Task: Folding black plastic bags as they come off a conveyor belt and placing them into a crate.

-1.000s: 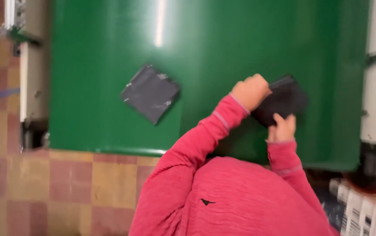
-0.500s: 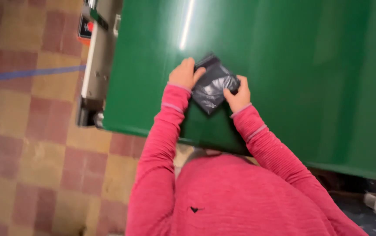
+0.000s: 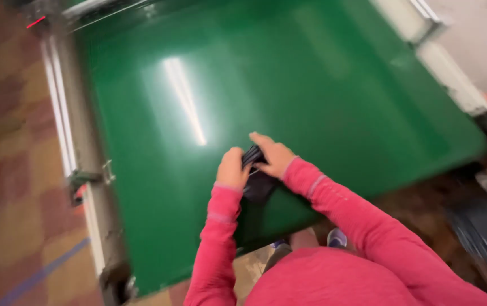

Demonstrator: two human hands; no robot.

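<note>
both hands grip a dark packet [image 3: 256,180] near the green table's [image 3: 340,102] front edge: left hand [image 3: 233,169] closed on its left side, right hand [image 3: 273,157] pinching its top.

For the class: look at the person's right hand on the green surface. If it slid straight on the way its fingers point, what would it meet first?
The right hand points left across the dark folded item, so it would probably meet the left hand first, gripping the item's other side. The blur leaves the exact gap unclear.
</note>
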